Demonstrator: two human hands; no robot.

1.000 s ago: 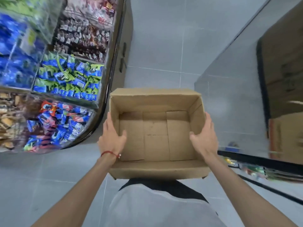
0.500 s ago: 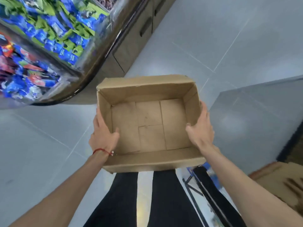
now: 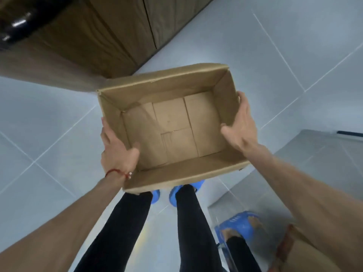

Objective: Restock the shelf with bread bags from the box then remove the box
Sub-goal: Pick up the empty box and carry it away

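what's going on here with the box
A person is carrying an open brown cardboard box over a grey tiled floor. The left hand grips its left wall and the right hand its right wall, thumbs hooked inside. The box is empty, no bread bags in it, so the restocking looks finished and the box is being taken away.

The place reads as an indoor room with a hard, commercial-looking finish, though its kind cannot be told for certain. The floor is large pale grey tiles with thin light joints. Along the top runs a brown wood-grain cabinet base with vertical panel seams. At right a glossy grey panel mirrors blue footwear.
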